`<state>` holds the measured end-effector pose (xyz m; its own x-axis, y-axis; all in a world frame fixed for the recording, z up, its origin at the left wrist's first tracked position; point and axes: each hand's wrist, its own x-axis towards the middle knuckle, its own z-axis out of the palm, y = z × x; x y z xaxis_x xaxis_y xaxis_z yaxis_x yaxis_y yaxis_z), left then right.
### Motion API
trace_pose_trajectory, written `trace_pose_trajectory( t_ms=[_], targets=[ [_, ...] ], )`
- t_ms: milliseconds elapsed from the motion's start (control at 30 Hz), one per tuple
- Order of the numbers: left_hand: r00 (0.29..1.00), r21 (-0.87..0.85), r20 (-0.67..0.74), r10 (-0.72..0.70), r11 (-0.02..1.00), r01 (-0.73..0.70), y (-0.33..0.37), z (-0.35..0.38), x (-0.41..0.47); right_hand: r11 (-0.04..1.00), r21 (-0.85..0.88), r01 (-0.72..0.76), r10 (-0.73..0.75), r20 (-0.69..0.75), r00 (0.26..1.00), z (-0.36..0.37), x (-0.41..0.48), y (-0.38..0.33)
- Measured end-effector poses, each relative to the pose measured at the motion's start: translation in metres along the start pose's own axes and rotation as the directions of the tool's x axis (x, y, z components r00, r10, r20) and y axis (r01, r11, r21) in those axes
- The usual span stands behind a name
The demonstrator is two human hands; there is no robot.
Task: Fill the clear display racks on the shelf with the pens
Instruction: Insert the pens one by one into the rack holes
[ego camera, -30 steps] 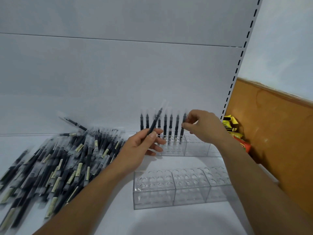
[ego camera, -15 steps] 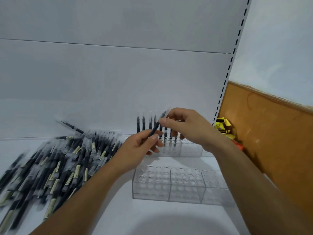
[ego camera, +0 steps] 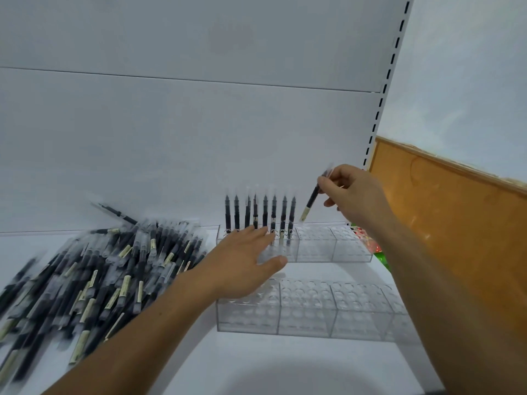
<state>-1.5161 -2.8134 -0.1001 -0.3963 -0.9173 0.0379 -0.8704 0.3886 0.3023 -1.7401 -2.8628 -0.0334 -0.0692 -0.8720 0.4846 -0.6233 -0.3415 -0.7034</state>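
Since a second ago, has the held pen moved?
Yes. The pen shifted right: from crossing the standing pens to past their right end, now in the right hand.

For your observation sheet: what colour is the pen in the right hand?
Black, with a cream lower end; the pen shows in the head view.

The display racks are clear glossy plastic. The shelf looks smooth matt white; the side panel is wood.
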Motion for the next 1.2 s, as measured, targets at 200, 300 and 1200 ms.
trace_pose_trajectory(
  t_ms=[200,300,1200],
  targets=[
    [0.997,0.082,-0.02,-0.076,0.994,0.078,-0.003,0.001,-0.004,0.984,-0.174,0.046,-0.03,0.092,0.995,0.015,0.009,0.009],
    [0.992,0.108,-0.04,-0.116,0.987,0.12,-0.004,0.001,-0.007,0.961,-0.267,0.071,-0.016,0.204,0.979,0.019,0.012,0.01],
    [0.759,-0.188,-0.492,-0.426,0.903,0.386,-0.086,-0.058,-0.084,0.917,-0.188,0.353,-0.113,0.725,0.679,0.091,-0.041,-0.093]
  ],
)
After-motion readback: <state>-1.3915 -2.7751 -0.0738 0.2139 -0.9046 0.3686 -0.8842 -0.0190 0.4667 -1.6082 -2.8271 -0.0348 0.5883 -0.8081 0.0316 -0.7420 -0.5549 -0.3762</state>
